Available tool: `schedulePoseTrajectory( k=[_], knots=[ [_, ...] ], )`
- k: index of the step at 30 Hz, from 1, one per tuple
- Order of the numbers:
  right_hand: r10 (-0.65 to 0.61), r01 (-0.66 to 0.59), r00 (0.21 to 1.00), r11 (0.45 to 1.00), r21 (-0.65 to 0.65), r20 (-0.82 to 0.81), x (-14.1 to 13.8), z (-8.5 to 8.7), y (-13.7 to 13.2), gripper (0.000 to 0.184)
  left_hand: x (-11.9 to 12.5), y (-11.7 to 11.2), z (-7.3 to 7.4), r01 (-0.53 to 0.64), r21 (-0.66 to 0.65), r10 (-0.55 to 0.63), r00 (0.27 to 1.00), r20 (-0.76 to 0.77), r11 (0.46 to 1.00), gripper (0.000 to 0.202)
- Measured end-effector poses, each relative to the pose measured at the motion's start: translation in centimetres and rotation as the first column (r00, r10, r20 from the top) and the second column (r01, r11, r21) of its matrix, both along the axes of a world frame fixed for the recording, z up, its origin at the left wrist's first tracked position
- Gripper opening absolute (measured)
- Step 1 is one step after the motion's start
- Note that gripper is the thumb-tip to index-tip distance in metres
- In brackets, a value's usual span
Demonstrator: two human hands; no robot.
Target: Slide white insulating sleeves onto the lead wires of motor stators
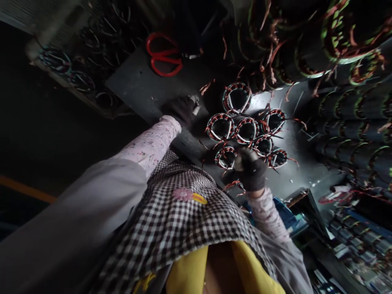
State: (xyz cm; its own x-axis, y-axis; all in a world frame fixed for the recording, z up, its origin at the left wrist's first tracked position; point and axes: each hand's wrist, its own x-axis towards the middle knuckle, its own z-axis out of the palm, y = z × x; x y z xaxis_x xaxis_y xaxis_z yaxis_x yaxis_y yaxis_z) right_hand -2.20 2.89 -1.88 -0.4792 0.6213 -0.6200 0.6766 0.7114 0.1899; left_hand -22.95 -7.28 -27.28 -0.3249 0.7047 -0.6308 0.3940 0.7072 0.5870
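Several small motor stators (220, 127) with copper windings and white sleeving stand close together on the dark metal tabletop (131, 81). My left hand (182, 110), in a dark glove with pale fingertips, is curled above the table to the left of them. What its fingers hold, if anything, is hidden. Gloved too, my right hand (252, 167) is at the near side of the group, its fingers bent beside the nearest stator (226, 157). Whether they grip that stator or something else is hard to make out. Another winding (235, 186) lies partly hidden just left of my right wrist.
Red-handled scissors (165, 55) lie toward the back. Larger stators (306, 57) are stacked at the back right, with more rows (355, 106) along the right. A bin of wire loops (82, 77) stands at the left. Blue plastic (286, 216) sits near my right forearm.
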Motion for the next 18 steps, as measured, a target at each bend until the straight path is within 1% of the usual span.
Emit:
schedulePoseTrajectory(
  k=[1, 3, 4, 5, 7, 10, 14, 18],
  knots=[
    [-0.016, 0.02, 0.994, 0.999, -0.037, 0.109, 1.5, -0.1, -1.3, 0.04, 0.1, 0.0, -0.1, 0.004, 0.011, -0.004, 1.0, -0.009, 1.0, 0.07],
    [-0.027, 0.051, 0.951, 0.996, -0.073, 0.307, 3.5, -1.2, -3.3, 0.044, 0.2, 0.0, -0.5, 0.015, 0.015, -0.015, 0.999, -0.033, 1.0, 0.071],
    [-0.02, 0.059, 0.929, 0.994, -0.093, 0.37, 4.1, -1.9, -3.9, 0.047, 0.2, 0.0, -0.6, 0.023, 0.005, -0.023, 0.999, -0.042, 1.0, 0.071],
    [-0.013, 0.061, 0.918, 0.992, -0.107, 0.395, 4.4, -2.7, -4.2, 0.049, 0.1, 0.0, -0.7, 0.033, -0.007, -0.033, 0.998, -0.051, 0.999, 0.07],
    [-0.007, 0.054, 0.93, 0.991, -0.12, 0.367, 4.8, -4.2, -4.5, 0.053, 0.0, 0.0, -0.9, 0.053, -0.036, -0.055, 0.996, -0.064, 0.998, 0.067],
    [-0.027, 0.056, 0.962, 0.994, -0.099, 0.271, 5.8, -5.6, -4.6, 0.049, -0.4, 0.0, -1.0, 0.08, -0.051, -0.085, 0.989, -0.119, 0.996, 0.064],
    [-0.071, 0.091, 0.961, 0.994, -0.064, 0.269, 6.7, -6.5, -5.0, 0.045, -0.8, 0.0, -0.6, 0.08, -0.046, -0.085, 0.987, -0.136, 0.996, 0.061],
    [-0.094, 0.114, 0.96, 0.992, -0.061, 0.264, 6.0, -6.8, -5.3, 0.045, -1.2, -0.1, -0.2, 0.079, -0.034, -0.083, 0.989, -0.125, 0.996, 0.057]
  ],
)
